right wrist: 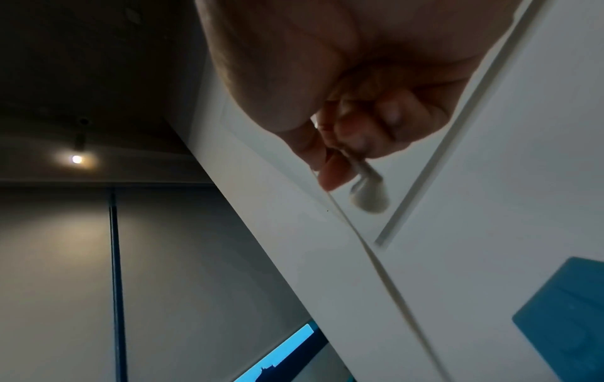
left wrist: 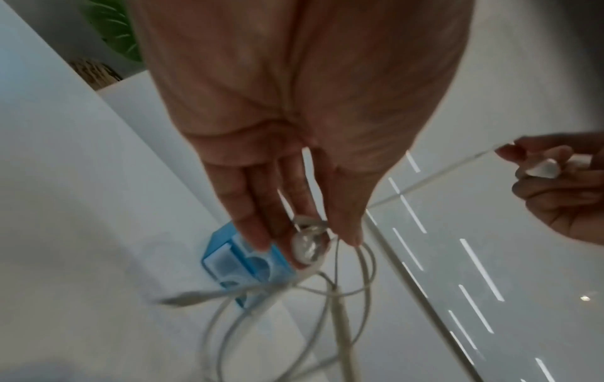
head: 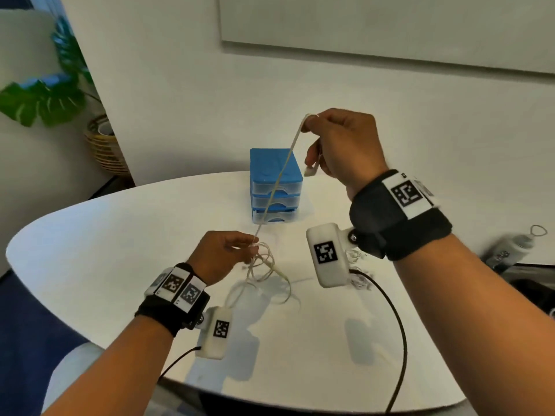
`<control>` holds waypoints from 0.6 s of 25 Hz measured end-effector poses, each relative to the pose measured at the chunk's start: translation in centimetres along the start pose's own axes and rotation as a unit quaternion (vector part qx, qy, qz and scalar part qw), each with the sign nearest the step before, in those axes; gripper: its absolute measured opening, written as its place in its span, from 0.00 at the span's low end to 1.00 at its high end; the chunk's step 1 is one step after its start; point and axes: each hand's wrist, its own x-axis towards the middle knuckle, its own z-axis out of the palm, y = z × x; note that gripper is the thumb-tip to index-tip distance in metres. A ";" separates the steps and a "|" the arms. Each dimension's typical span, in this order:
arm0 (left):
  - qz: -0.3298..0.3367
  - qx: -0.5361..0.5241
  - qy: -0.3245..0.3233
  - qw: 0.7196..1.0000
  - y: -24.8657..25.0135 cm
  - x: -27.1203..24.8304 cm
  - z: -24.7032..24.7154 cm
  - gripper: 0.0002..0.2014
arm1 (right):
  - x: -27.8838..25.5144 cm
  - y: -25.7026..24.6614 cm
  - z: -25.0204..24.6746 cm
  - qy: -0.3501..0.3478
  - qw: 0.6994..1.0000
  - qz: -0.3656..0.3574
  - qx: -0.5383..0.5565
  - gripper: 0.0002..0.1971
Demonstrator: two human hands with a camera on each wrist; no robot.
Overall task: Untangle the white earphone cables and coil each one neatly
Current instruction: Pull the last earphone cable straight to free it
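**Pulling one white earphone cable tight between two hands**

Holding the cable up high, my right hand [head: 342, 148] is lifted above the round white table [head: 90, 235]. Its thumb and first finger pinch the white earphone cable [head: 279, 178] near the top. The other fingers are curled in, and a small white earbud [head: 310, 172] hangs out below them. In the right wrist view I see that earbud [right wrist: 369, 197] under the curled fingers [right wrist: 389, 121], but it is blurry.

The cable runs in a straight, tight line from my right hand down to my left hand [head: 223, 253]. It passes in front of the blue drawer box [head: 274, 187], which stands on the table behind my hands.

My left hand is low, just above the table. Its fingertips pinch the cable where the straight part meets a bunch of loose loops [head: 264, 265]. The loops hang under the hand and reach down to the table. In the left wrist view the fingers [left wrist: 251, 206] are mostly straight and point down, and another earbud [left wrist: 307, 248] sits between the fingertips and the thumb. Loops of cable [left wrist: 356, 279] curl below it.

A second small heap of white cable [head: 359, 282] lies on the table, partly hidden behind the right wrist camera [head: 329, 255].

A green plant [head: 45, 97] in a woven basket [head: 105, 145] stands on the floor to the far left. A bottle [head: 510, 247] lies at the right edge.
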 end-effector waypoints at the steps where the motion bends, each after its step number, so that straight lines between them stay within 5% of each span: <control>1: -0.014 -0.012 0.017 1.000 -0.4 -0.1 0.0 0.07 | 0.2 0.2 0.1 0.000 1.000 -0.002 -0.022 0.11; 6: -0.044 0.028 0.021 0.998 0.2 0.0 -0.1 0.15 | 0.2 4.3 0.1 -0.072 0.988 0.067 -0.121 0.10; 10: -0.052 0.149 -0.006 0.987 3.3 1.0 -1.0 0.20 | -1.2 8.8 0.8 -0.167 0.940 0.076 -0.289 0.09; 12: -0.063 0.178 -0.011 0.982 4.7 1.6 -1.7 0.22 | -2.3 9.9 1.0 -0.139 0.963 0.087 -0.216 0.09; 15: -0.119 0.149 0.032 0.981 5.3 2.3 -4.1 0.22 | -3.2 10.3 0.3 0.001 0.993 0.115 0.021 0.11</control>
